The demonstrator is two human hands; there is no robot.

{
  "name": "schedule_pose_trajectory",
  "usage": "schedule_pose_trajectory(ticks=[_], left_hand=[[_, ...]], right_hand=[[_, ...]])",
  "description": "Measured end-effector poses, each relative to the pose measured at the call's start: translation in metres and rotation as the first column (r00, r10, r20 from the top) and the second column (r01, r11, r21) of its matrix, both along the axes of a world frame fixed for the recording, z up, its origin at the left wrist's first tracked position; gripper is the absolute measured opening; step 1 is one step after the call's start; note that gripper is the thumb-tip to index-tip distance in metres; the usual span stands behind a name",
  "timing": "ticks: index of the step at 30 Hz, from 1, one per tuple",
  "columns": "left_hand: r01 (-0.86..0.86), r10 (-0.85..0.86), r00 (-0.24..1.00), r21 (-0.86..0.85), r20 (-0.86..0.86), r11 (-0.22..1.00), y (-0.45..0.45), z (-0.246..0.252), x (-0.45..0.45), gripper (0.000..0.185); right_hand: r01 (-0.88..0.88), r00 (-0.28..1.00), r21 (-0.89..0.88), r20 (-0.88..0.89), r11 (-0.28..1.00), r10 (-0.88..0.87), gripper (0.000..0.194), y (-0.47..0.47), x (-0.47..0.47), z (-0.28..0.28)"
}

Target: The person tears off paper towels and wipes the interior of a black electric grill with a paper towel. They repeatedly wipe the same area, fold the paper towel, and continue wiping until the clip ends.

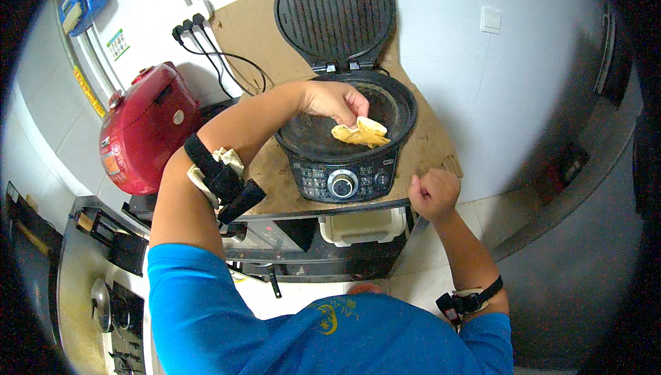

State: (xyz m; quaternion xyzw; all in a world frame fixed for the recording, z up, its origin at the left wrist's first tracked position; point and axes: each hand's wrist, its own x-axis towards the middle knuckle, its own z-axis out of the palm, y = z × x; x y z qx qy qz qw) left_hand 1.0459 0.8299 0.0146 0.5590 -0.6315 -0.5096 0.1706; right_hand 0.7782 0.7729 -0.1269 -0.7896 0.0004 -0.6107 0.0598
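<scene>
Over the dark plate of an electric griddle [320,140], my left hand [335,104] pinches a limp, folded yellow-and-white piece [360,132]. I cannot tell whether this is a cloth or a thin flatbread. Its lower edge is over the front of the plate; whether it touches is unclear. The griddle's ribbed lid [335,11] is raised and leans back. My right hand [436,194] is curled into a fist to the right of the griddle, near the table's edge, and nothing shows in it. Below it, the control panel has a round silver knob [342,185].
A red rice cooker [150,127] stands left of the griddle. Black plugs and cords [199,21] run from a power strip by the wall. Cardboard [434,142] lies under the griddle. A pale plastic bin [364,225] sits on the shelf below. A gas stove [126,323] is at lower left.
</scene>
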Motion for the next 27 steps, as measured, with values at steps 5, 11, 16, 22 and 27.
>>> schedule_pose_trajectory(ticks=[5, 11, 16, 22, 27], left_hand=[[-0.224, 0.235, 0.934, 0.072, -0.269, 0.972, 0.009, 0.0, 0.031, 0.012], [-0.41, 0.419, 0.889, 0.088, -0.186, 0.908, 0.017, -0.007, 0.044, 0.014], [-0.423, 0.425, 0.902, -0.044, 0.077, 0.905, 0.02, -0.005, 0.038, 0.019], [-0.144, 0.263, 0.895, -0.324, 0.361, 0.935, 0.024, 0.0, 0.006, 0.02], [0.122, 0.21, 0.8, -0.494, 0.563, 0.861, 0.029, -0.001, -0.025, 0.026]], right_hand=[[-0.019, 0.999, -0.012, 0.035, 1.0, 0.019, 0.032, 0.0, 0.002, -0.001], [-0.002, 1.0, -0.006, 0.002, 1.0, 0.002, 0.032, 0.0, 0.0, -0.003], [-0.003, 1.0, -0.011, 0.006, 1.0, 0.003, 0.032, -0.001, 0.001, -0.004], [-0.008, 1.0, -0.008, 0.006, 1.0, 0.008, 0.032, -0.001, 0.001, -0.003], [-0.011, 1.0, -0.008, 0.008, 1.0, 0.011, 0.031, 0.001, 0.0, -0.001]])
